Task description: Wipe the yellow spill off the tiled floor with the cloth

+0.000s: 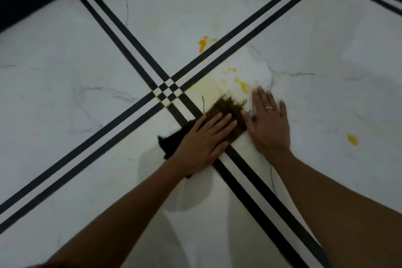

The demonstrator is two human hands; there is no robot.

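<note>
Status: cloth [226, 106] is flat on the floor [65, 72], lying across the black stripes [134, 39] just below where they cross. Its frayed front edge sits at the near edge of the yellow spill [244, 87].

Left hand [204, 137]: grip released, fingers straight, palm pressing down on the cloth. Right hand [269, 119]: grip released too, flat on the tile beside the cloth, thumb touching the cloth's edge, fingertips almost in the yellow drops.

My read is mid-wipe, well short of done. There's a pale yellow film ahead of the cloth, a far blob [202, 45] beyond the stripes, and a lone blob [352, 139] well off to the right.

Risks from here:
- A flat push with nothing gripped could let the cloth bunch or slip out from under the palm, smearing instead of lifting.
- The front edge already looks soaked yellow-brown (saturated?), so more passes may just spread the film into the stripe joints.
- The right hand could drag through the drops and track yellow onto clean tile.
- Loose threads [203, 102] trail off the cloth and may leave streaks.
- The outlying blobs are easy to miss, being outside the current stroke.
</note>
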